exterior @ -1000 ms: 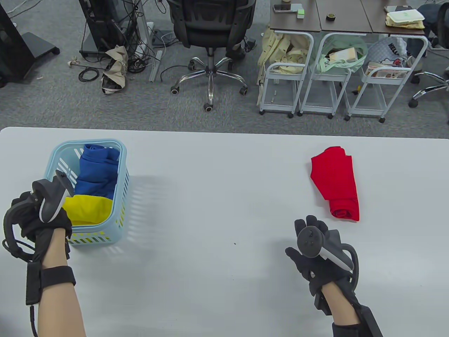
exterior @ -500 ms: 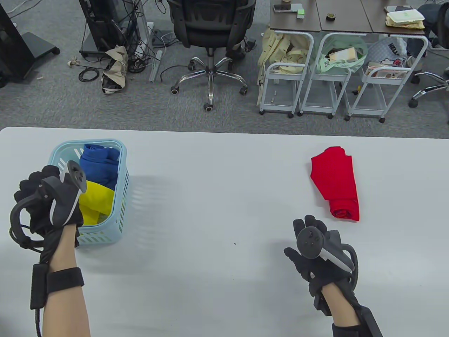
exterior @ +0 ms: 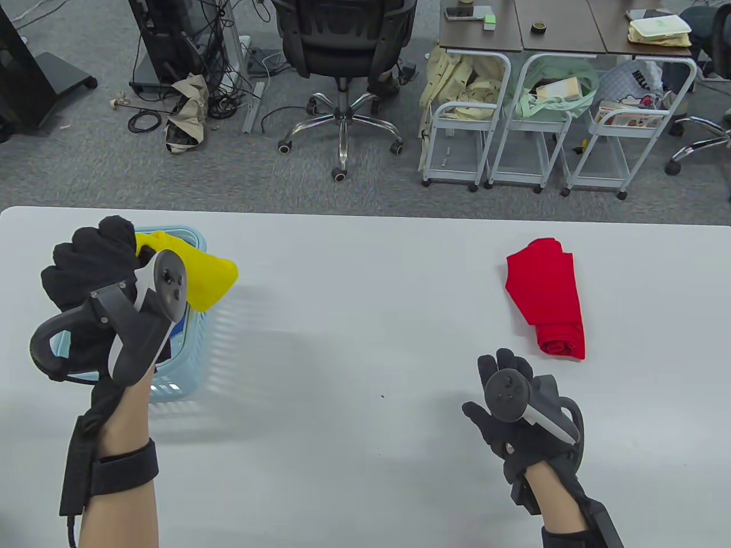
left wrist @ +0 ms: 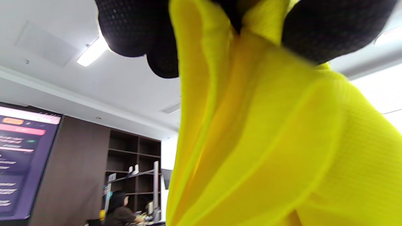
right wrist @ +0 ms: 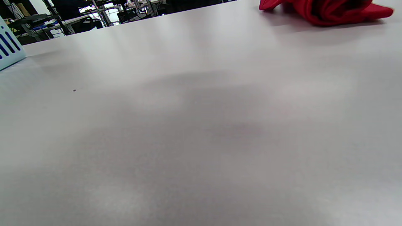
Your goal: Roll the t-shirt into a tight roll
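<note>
My left hand (exterior: pixel 94 268) grips a yellow t-shirt (exterior: pixel 208 274) and holds it up above the light blue basket (exterior: pixel 191 365) at the table's left. In the left wrist view the yellow t-shirt (left wrist: pixel 267 141) fills most of the frame, pinched between gloved fingers (left wrist: pixel 135 28). A red t-shirt (exterior: pixel 551 299), rolled up, lies on the table at the right; the right wrist view shows the red t-shirt (right wrist: pixel 323 9) at its top edge. My right hand (exterior: pixel 505 388) rests on the table just below and left of the red roll, fingers relaxed and holding nothing.
The white table (exterior: pixel 365 342) stretches bare between basket and red roll. A bit of blue cloth (exterior: pixel 178 330) shows inside the basket. Beyond the far edge stand an office chair (exterior: pixel 342 51) and wire carts (exterior: pixel 514 114) on grey carpet.
My left hand has lifted the yellow t-shirt up out of the basket and toward the far side. The right hand and red roll have stayed put.
</note>
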